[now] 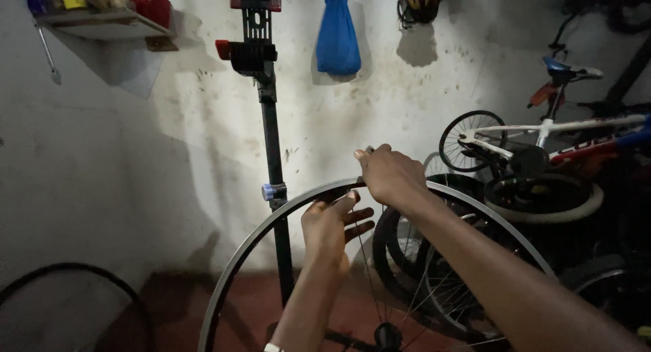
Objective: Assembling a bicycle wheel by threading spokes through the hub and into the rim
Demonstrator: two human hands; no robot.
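Note:
A bare bicycle wheel rim (pixel 234 264) with thin spokes and a dark hub (pixel 388 335) stands upright in front of me. My left hand (pixel 330 226) rests against the top of the rim from below, fingers spread along it. My right hand (pixel 388 174) is closed over the rim's top edge, pinching a small dark object whose kind I cannot make out. Both forearms reach in from the lower right.
A black repair stand (pixel 272 155) rises behind the wheel against the white wall. A blue bag (pixel 337 36) hangs above. Bicycles and spare wheels (pixel 542 196) crowd the right side. A shelf (pixel 102 20) sits upper left, a loose tyre (pixel 81 274) lower left.

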